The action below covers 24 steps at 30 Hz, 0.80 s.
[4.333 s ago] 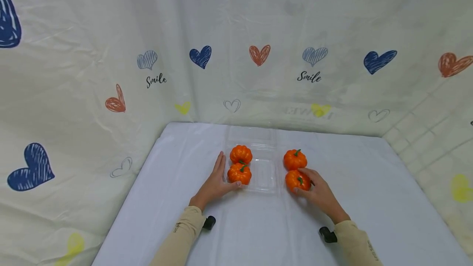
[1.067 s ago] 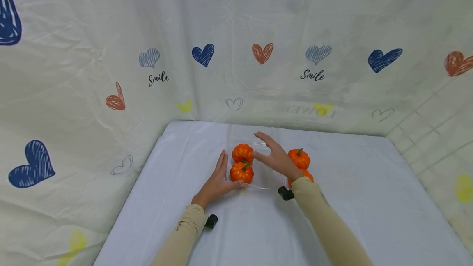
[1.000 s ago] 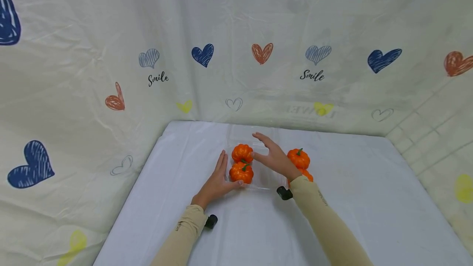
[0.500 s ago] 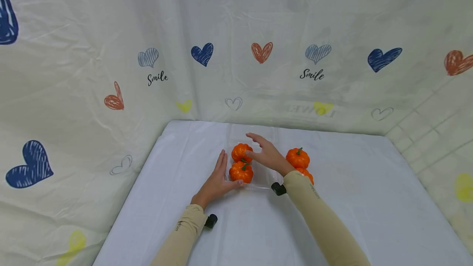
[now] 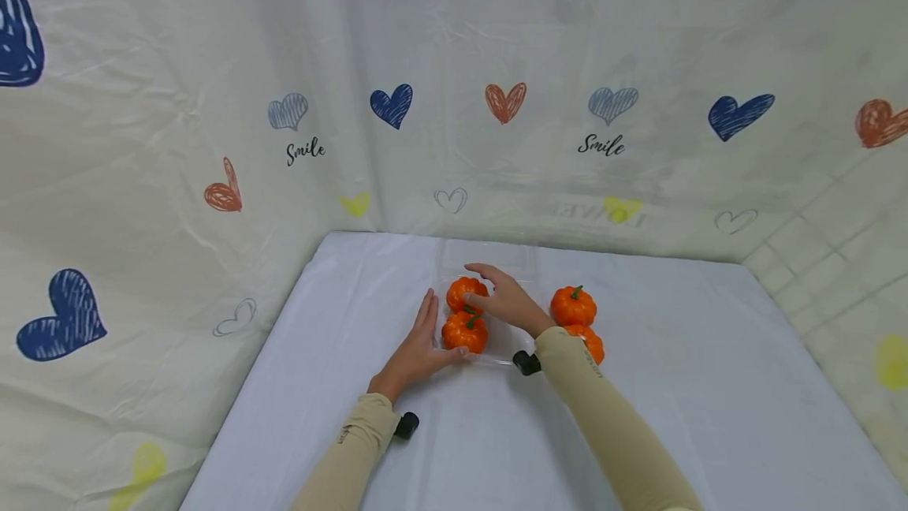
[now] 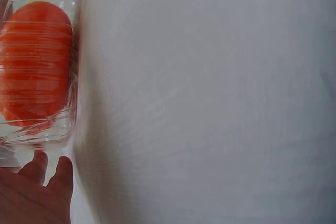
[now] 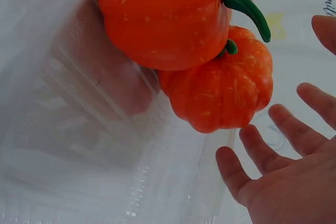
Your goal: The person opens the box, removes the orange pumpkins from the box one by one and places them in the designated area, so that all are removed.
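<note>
Two small orange pumpkins with green stems, a back one (image 5: 459, 292) and a front one (image 5: 464, 334), sit in the left half of a clear plastic container (image 5: 502, 344). My left hand (image 5: 414, 355) steadies that container, straight fingers along its left side and thumb at its front edge. Over the container, my right hand (image 5: 507, 302) reaches to the back pumpkin, thumb overlapping it in the head view. In the right wrist view the fingers (image 7: 299, 129) are spread and extended close beside this pumpkin (image 7: 220, 90). Through the clear wall, the left wrist view shows an orange pumpkin (image 6: 34, 64).
To the container's right stand two more pumpkins, a back one (image 5: 573, 306) and a front one (image 5: 592, 344) partly hidden by the right sleeve. The container's clear lid (image 5: 489, 252) lies folded back. A white cloth (image 5: 709, 385) covers the table, with a heart-patterned curtain (image 5: 539, 172) behind.
My right hand has left the front pumpkin on the right and come over the container, then moved further left to the back pumpkin inside. The left hand stays put.
</note>
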Motion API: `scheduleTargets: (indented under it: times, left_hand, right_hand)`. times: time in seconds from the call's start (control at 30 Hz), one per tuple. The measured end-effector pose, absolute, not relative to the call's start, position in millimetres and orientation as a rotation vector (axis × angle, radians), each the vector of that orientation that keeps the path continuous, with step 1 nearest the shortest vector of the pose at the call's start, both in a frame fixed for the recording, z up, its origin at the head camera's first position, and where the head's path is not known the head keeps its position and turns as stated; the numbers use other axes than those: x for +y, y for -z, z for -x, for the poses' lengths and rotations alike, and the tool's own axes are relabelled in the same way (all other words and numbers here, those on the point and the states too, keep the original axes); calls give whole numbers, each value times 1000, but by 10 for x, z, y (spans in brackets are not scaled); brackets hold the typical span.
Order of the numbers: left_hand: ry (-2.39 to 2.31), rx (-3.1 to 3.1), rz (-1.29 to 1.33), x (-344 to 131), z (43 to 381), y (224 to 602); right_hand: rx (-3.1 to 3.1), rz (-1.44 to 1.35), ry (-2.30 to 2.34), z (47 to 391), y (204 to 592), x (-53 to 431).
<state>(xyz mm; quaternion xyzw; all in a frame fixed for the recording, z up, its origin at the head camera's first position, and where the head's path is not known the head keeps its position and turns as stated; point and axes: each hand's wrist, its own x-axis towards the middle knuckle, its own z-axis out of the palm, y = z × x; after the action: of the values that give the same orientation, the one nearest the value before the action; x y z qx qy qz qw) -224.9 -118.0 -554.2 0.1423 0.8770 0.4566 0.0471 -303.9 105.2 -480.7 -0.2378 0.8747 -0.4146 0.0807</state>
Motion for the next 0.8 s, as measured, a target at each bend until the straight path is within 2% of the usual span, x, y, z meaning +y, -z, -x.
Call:
scheduleTargets:
  times: [0.8]
  left_hand:
    - [-1379, 2678, -427, -1177, 2250, 5539]
  right_hand:
    - [2627, 723, 1040, 3143, 4886, 898]
